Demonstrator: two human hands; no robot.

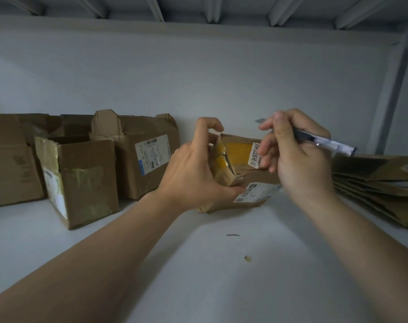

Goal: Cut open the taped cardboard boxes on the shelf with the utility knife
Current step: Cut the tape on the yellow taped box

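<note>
A small cardboard box (242,173) with yellow tape and white labels lies on the white shelf (221,264) against the back wall. My left hand (193,169) grips its left end, with the thumb under the box and the fingers curled over the top flap. My right hand (298,155) holds the utility knife (326,142) like a pen, just right of and above the box. The grey blade tip points left past my fingers and sits clear of the cardboard.
Three opened boxes (82,176) stand in a row at the left along the wall. A stack of flattened cardboard (380,183) lies at the right. Two small scraps (232,235) lie on the shelf in front. Another shelf's underside hangs overhead.
</note>
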